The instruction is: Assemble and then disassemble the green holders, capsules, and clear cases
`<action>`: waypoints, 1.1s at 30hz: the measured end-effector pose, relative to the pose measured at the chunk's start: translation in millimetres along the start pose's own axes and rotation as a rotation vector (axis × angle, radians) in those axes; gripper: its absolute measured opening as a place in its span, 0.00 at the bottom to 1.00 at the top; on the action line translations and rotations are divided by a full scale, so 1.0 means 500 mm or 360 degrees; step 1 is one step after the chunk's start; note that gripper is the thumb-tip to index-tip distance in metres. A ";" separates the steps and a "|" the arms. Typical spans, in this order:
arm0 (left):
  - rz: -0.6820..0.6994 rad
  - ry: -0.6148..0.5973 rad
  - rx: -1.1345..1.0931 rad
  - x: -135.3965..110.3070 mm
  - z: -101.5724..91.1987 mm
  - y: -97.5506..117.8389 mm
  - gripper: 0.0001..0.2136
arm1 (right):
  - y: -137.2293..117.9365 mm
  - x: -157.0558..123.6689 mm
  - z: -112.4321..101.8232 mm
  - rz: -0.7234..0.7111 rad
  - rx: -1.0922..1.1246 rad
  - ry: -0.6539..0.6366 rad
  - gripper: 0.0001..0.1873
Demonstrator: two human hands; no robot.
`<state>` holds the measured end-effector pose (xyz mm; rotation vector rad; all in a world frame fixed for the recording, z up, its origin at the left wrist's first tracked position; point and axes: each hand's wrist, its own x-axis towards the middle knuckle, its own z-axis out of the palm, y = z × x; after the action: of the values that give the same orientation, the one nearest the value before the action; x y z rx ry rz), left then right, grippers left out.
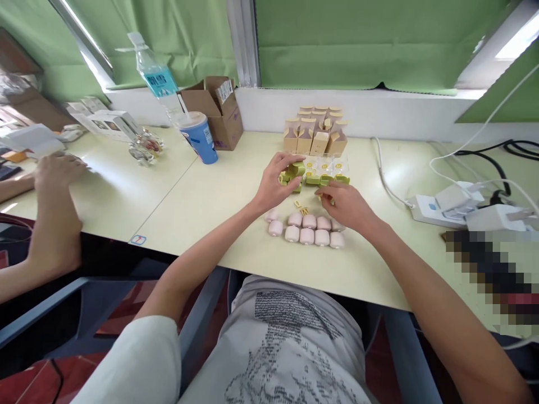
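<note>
My left hand [273, 184] is closed around a hollow green plastic part [297, 168], above the table. My right hand [346, 206] is pinched, with a small yellow piece [319, 196] at its fingertips. More small yellow pieces [304, 211] lie loose between the hands. Nearer to me, several pale pink rounded blocks [309, 235] stand in rows, some partly hidden by my right hand. Other green parts [326, 180] sit in a line beyond my hands. Behind them are clear plastic pieces [324, 166] with yellow round marks.
Several small open cardboard boxes [319, 140] stand at the back. To the left are a blue cup [200, 140] with a straw, a bottle [158, 81] and a brown carton [221, 120]. A power strip [446, 207] with cables lies right. Another person's arm [54, 213] rests far left.
</note>
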<state>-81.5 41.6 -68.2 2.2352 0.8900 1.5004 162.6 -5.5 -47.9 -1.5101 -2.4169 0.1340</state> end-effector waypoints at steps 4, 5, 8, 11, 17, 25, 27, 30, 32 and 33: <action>0.0082 -0.0037 0.0112 -0.017 0.008 0.009 0.20 | 0.032 -0.008 0.043 -0.0092 0.0081 0.0107 0.22; 0.0105 -0.0054 0.0148 -0.021 0.010 0.009 0.21 | 0.036 -0.009 0.051 -0.0123 0.0092 0.0151 0.22; 0.0133 -0.0089 0.0209 -0.028 0.011 0.006 0.26 | 0.045 -0.016 0.062 -0.0261 0.0210 0.0252 0.23; 0.0130 -0.0082 0.0264 -0.027 0.013 0.007 0.24 | 0.050 -0.023 0.067 -0.0390 0.0326 0.0292 0.23; 0.0223 -0.0096 0.0291 -0.029 0.021 0.022 0.24 | 0.040 -0.026 0.078 -0.0486 0.0426 0.0489 0.18; 0.0211 -0.0147 0.0085 -0.035 0.027 0.040 0.25 | -0.005 -0.044 0.033 -0.0507 0.0671 0.1247 0.06; 0.0202 -0.0174 0.0019 -0.035 0.026 0.048 0.24 | -0.013 -0.050 0.025 -0.0469 0.0589 0.1272 0.07; 0.0162 -0.0206 -0.0099 -0.035 0.025 0.058 0.23 | -0.020 -0.055 0.023 -0.0414 0.0519 0.1212 0.08; 0.0082 -0.0237 -0.0174 -0.035 0.025 0.061 0.24 | -0.022 -0.056 0.027 -0.0427 0.0510 0.1180 0.09; 0.0036 -0.0255 -0.0217 -0.035 0.025 0.061 0.24 | -0.022 -0.056 0.029 -0.0444 0.0499 0.1178 0.09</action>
<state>-64.9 8.2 -68.4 2.2353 0.6951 1.3268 160.3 -34.2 -64.7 -0.8604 -1.8617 -0.0900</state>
